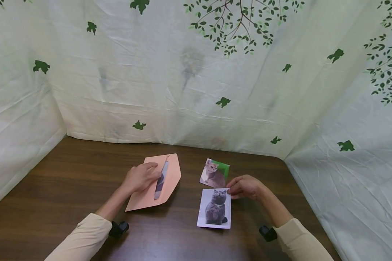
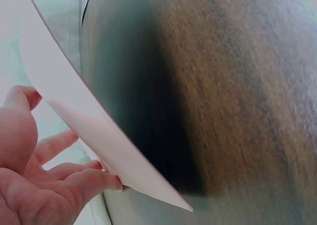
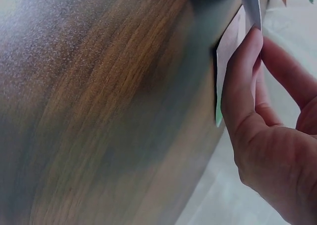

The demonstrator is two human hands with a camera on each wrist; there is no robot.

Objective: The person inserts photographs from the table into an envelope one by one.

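My left hand (image 1: pixel 142 177) grips a peach envelope (image 1: pixel 173 177) at its left part, and the envelope tilts above the table. In the left wrist view the fingers (image 2: pixel 89 180) lie against the pale paper. A picture (image 1: pixel 161 181) shows through the envelope's open slot, mostly hidden inside. To the right, my right hand (image 1: pixel 245 186) pinches the upper right corner of a photo of a grey cat (image 1: pixel 215 210) between thumb and fingers. Just behind that corner lies a second photo, a kitten against green (image 1: pixel 213 173), its lower edge close to the fingertips.
A dark brown wooden table (image 1: pixel 85 174) carries everything. White cloth with green leaf prints (image 1: pixel 156 90) hangs along the back and both sides. Each wrist wears a black camera strap, the left one (image 1: pixel 118 229) near the envelope's lower end.
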